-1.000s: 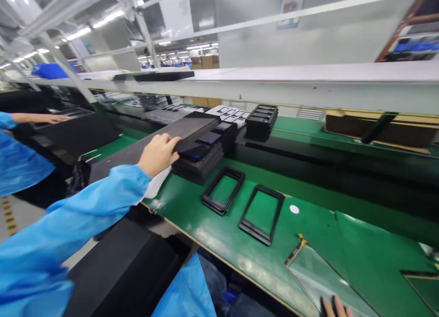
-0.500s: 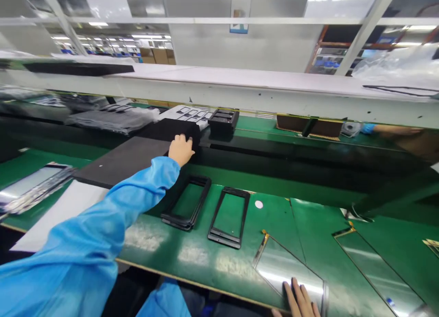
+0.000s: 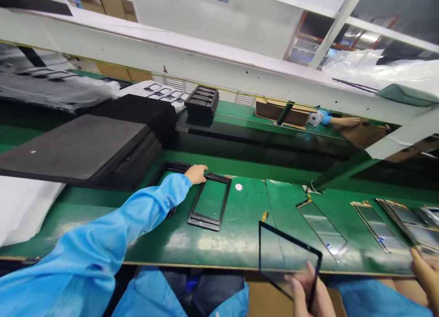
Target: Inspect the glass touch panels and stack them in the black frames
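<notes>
Glass panel (image 3: 290, 260) up at the near right, tilted and held clear of the green tabletop (image 3: 240, 248), black border all round, orange tail (image 3: 265, 215) poking off its far left corner! The right grip (image 3: 317, 294) has it pinched at the near right side, fingers showing through the glass. Over to the left grip (image 3: 196, 174), out at the far left corner of a black frame (image 3: 205, 221) lying flat; whether those fingers have closed on it, you cannot tell from here.

Good handling, I'd judge, is all about edges: pinch the border, spare the clear middle any prints, save that tail from bending, and take a frame by its corner so the thin sides don't twist.

Now the count! One panel in the right grip; one lone panel (image 3: 322, 228) flat to its right; at least two panel groups (image 3: 373, 228) farther right, layers too blurred to number. Frames at two spots, the left frame (image 3: 176, 165) half hidden by a blue sleeve (image 3: 137, 225); stack depth unclear. One white dot (image 3: 238, 187), one dark sheet stack (image 3: 75, 147) at left, one black tray stack (image 3: 201, 102) on the far side. And one co-worker's hand (image 3: 425, 271) at the right edge, near the panels!
</notes>
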`<act>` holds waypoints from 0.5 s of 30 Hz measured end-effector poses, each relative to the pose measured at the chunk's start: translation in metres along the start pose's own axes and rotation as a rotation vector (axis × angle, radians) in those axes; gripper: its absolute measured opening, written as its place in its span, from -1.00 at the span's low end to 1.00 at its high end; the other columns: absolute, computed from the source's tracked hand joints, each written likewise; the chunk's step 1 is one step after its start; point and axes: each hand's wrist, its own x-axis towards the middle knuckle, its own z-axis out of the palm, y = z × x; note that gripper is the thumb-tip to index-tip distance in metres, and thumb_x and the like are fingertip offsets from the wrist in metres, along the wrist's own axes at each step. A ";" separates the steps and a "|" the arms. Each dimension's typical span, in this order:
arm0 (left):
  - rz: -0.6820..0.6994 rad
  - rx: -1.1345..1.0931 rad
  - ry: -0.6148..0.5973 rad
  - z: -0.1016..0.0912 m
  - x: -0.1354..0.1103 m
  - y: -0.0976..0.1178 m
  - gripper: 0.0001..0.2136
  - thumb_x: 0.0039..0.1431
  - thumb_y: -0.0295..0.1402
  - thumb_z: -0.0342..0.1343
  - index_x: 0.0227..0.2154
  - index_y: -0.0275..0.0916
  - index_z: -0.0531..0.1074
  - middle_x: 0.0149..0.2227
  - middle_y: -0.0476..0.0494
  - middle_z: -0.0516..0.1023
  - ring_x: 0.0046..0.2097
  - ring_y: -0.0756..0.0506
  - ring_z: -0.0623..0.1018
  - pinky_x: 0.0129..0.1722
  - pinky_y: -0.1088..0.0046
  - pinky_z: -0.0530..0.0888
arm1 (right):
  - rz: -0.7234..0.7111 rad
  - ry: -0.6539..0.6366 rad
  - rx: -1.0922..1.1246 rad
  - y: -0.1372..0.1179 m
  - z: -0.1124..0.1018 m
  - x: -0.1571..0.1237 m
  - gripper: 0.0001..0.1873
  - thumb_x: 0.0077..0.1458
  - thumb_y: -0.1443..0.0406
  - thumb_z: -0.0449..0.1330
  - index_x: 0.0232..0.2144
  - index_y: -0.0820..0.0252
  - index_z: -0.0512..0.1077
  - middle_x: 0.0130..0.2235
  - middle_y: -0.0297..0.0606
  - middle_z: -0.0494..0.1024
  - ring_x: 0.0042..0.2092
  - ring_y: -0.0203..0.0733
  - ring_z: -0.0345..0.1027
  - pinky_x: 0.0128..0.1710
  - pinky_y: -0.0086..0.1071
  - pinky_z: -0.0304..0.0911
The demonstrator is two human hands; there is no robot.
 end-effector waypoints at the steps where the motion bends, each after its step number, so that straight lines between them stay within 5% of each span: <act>1: 0.014 -0.076 -0.008 -0.003 -0.006 0.001 -0.68 0.42 -0.25 0.24 0.14 -0.25 0.49 0.11 -0.25 0.58 0.00 -0.21 0.64 -0.03 0.11 0.64 | 0.077 -0.001 0.056 -0.010 0.007 0.003 -0.18 0.19 -0.01 0.40 0.38 0.20 0.37 -0.25 -0.15 0.68 -0.28 0.01 0.61 -0.20 -0.21 0.55; 6: 0.153 -0.441 -0.006 -0.006 -0.069 0.011 -0.59 0.38 -0.34 0.16 0.24 -0.29 0.46 -0.12 -0.15 0.61 -0.14 -0.11 0.66 -0.12 0.32 0.66 | 0.363 -0.205 0.450 -0.055 0.053 0.011 -0.15 0.04 0.06 0.51 0.33 0.13 0.42 -0.31 -0.35 0.54 -0.42 -0.26 0.39 -0.53 -0.47 0.37; 11: 0.242 -0.651 0.053 0.010 -0.142 0.013 -0.51 0.27 -0.21 0.23 0.23 -0.23 0.55 -0.20 -0.12 0.60 -0.23 -0.08 0.59 -0.20 0.38 0.62 | 0.401 -0.349 0.538 -0.074 0.075 0.010 -0.18 -0.01 0.15 0.54 0.28 0.14 0.47 -0.30 -0.32 0.55 -0.43 -0.27 0.37 -0.52 -0.45 0.39; 15: 0.289 -0.796 0.134 0.023 -0.171 0.012 -0.62 0.23 -0.29 0.31 0.11 -0.13 0.67 -0.26 -0.10 0.56 -0.30 -0.05 0.53 -0.30 0.46 0.58 | 0.387 -0.398 0.551 -0.080 0.081 0.007 -0.20 -0.02 0.16 0.55 0.26 0.13 0.49 -0.31 -0.31 0.55 -0.41 -0.25 0.39 -0.50 -0.44 0.39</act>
